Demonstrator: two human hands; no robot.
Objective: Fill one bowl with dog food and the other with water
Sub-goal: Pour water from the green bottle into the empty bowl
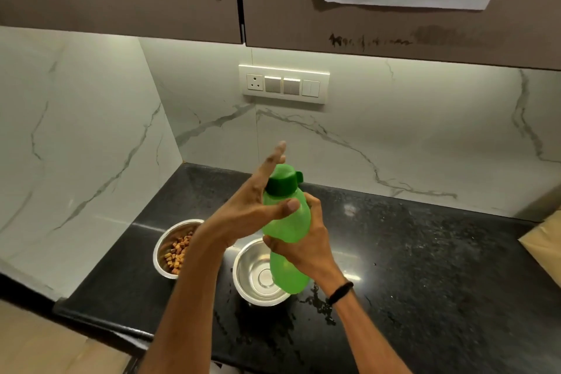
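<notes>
A light green plastic bottle (288,222) with a dark green cap (282,184) is held upright above the counter. My right hand (306,243) grips its middle from the right. My left hand (258,203) lies flat against the bottle's left side by the cap, fingers straight and the thumb across the front. Below them stands an empty steel bowl (252,267), partly hidden by the bottle. To its left a second steel bowl (170,249) holds brown dog food pieces; my left forearm covers its right side.
The black speckled counter (425,267) has wet patches in front of the empty bowl. A brown paper bag (543,240) sits at the right edge. Marble walls meet in a corner behind, with a switch panel (283,83) and dark cabinets overhead.
</notes>
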